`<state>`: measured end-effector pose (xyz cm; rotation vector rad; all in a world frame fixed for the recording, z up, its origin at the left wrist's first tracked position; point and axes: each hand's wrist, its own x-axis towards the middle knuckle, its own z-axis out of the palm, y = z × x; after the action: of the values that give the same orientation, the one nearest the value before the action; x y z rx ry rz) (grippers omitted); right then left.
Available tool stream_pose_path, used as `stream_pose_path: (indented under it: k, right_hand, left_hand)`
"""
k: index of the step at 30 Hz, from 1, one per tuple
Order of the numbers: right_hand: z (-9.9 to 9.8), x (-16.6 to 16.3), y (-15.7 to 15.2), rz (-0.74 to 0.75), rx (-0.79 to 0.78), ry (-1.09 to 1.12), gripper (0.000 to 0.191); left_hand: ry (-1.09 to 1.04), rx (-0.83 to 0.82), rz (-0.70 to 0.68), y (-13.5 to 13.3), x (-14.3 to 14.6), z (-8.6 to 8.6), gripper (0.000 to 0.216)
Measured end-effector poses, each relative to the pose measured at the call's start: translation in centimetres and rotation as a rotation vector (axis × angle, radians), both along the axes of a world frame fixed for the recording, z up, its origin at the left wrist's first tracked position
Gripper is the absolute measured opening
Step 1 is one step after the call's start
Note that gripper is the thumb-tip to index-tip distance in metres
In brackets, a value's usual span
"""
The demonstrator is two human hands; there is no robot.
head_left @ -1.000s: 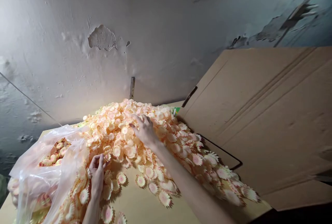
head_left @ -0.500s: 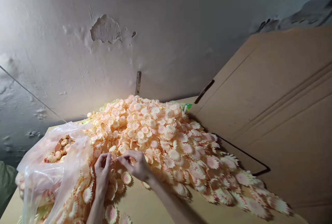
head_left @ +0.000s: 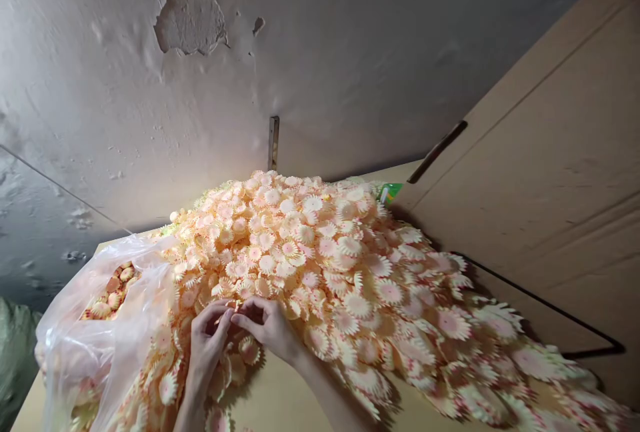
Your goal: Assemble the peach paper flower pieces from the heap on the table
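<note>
A large heap of cream and pale pink flower-shaped pieces [head_left: 300,245] with toothed, red-tipped edges covers the tabletop. At the heap's near edge my left hand [head_left: 207,335] is closed, thumb and fingers pinched on a flower-shaped piece [head_left: 233,305]. My right hand [head_left: 270,329] meets it from the other side, its thumb and fingertips also closed on that piece. Fingers hide most of the piece. Below the hands lie several loose flower-shaped pieces.
On the left stands a translucent plastic bag [head_left: 100,345] holding rounded, folded pieces [head_left: 114,295]. A large cardboard sheet [head_left: 540,185] leans at the right. Behind rises a peeling grey wall [head_left: 350,72]. A small green packet [head_left: 389,193] peeks out by the cardboard.
My hands have come together, and their fingertips now meet at the flower-shaped piece. The view has shifted, so the heap and cardboard look larger.
</note>
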<state>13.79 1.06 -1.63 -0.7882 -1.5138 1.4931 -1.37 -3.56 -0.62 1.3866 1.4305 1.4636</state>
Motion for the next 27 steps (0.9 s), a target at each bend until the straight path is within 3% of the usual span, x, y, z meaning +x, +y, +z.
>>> stream_pose_path:
  k: [7, 14, 21, 27]
  right_hand:
    - [0.37, 0.26, 0.29, -0.003, 0.009, 0.031, 0.026]
    - [0.69, 0.42, 0.13, 0.011, 0.075, 0.001, 0.025]
    - [0.02, 0.17, 0.18, 0.023, 0.021, 0.047, 0.027]
    - [0.38, 0.43, 0.20, 0.025, 0.109, -0.039, 0.027]
  left_hand:
    - [0.039, -0.009, -0.034, -0.12, 0.22, 0.36, 0.023]
    - [0.052, -0.039, 0.041, -0.13, 0.07, -0.09, 0.024]
    - [0.075, 0.033, -0.062, -0.12, 0.31, 0.51, 0.023]
    - [0.029, -0.041, 0.080, -0.13, 0.00, 0.12, 0.025]
